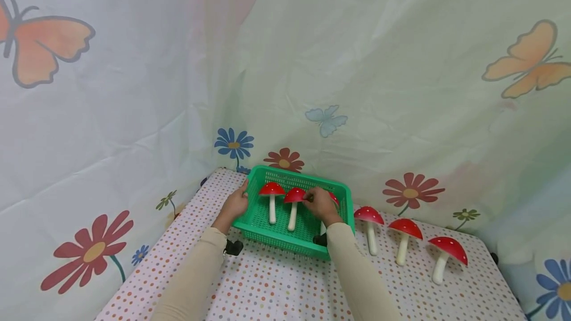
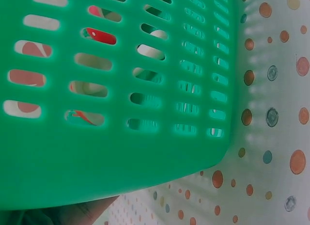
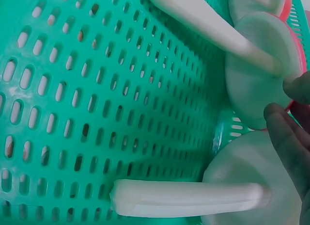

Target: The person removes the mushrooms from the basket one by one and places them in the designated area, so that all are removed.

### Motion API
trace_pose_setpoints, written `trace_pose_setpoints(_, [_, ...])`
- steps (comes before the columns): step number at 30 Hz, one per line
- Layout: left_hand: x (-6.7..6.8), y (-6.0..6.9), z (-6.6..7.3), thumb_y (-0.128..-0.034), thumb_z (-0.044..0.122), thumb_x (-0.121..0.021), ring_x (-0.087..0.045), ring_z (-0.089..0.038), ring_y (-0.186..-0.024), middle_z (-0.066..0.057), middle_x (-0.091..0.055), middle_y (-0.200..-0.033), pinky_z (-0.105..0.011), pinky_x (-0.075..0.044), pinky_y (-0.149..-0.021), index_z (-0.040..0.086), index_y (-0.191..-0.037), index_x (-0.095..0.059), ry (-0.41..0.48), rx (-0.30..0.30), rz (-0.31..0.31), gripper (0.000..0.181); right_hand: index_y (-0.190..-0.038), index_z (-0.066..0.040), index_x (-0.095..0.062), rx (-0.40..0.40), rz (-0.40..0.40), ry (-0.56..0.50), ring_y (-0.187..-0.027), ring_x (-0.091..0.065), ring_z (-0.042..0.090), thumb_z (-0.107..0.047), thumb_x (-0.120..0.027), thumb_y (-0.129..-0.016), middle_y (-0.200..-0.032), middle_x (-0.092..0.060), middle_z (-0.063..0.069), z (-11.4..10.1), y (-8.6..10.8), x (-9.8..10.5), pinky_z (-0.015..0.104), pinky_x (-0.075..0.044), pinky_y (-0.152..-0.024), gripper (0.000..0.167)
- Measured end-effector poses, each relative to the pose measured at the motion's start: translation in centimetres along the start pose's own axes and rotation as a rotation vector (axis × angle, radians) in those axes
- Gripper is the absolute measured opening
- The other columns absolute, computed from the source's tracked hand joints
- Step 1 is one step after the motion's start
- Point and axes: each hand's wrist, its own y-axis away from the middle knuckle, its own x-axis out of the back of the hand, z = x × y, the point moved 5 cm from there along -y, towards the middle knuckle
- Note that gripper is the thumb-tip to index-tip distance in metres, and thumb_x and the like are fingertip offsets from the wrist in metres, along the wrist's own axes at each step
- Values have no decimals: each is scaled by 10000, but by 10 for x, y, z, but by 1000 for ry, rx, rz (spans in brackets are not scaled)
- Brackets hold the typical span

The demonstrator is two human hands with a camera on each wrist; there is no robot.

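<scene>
A green plastic basket (image 1: 285,245) with slotted walls stands on the table, with 3 red-capped toy mushrooms in it. My left hand (image 1: 235,205) holds the basket's left side, thumb near the rim; in the left wrist view the slotted wall hides most of that hand. Over the basket, my right hand (image 1: 322,205) pinches the cap edge of the middle mushroom (image 1: 293,208) between thumb and finger (image 3: 286,137). Left of it lies another mushroom (image 1: 272,202). The third mushroom (image 3: 189,198) lies on the right, partly covered by my right hand in the head view.
On the table right of the basket lie 3 more toy mushrooms: a near one (image 1: 371,232), a middle one (image 1: 403,239) and a far-right one (image 1: 446,256). A dotted cloth (image 1: 276,291) covers the table. Printed curtains (image 1: 383,113) hang behind and at the sides.
</scene>
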Motion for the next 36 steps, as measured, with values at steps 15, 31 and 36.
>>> trace_pose_setpoints(15, [-7,1,4,-1060,194,-299,-500,-366,-1326,-155,-438,-1525,-509,-465,-969,199,-1584,-209,-75,-18,15,532,-1114,-43,-623,-125,132,-203,-825,-625,243,-165,-589,-981,-1082,-651,163,-2,11,17,331,-487,-625,183])
trace_pose_setpoints(31, [-3,2,4,-1051,190,-299,-605,-279,-861,-144,-470,-1506,-338,-381,-556,207,-1587,-199,-124,-11,13,545,-1061,-35,-613,12,353,-203,-952,-665,310,-152,-631,-937,-1073,-658,160,-27,52,101,326,-529,-658,171])
trace_pose_setpoints(36, [1,4,7,-1047,187,-280,-552,-242,-725,-143,-498,-1484,-336,-370,-534,203,-1588,-200,-113,-5,6,547,-1022,-39,-613,70,506,-101,-796,-618,263,-125,-641,-921,-1001,-639,162,-15,86,127,262,-469,-558,136])
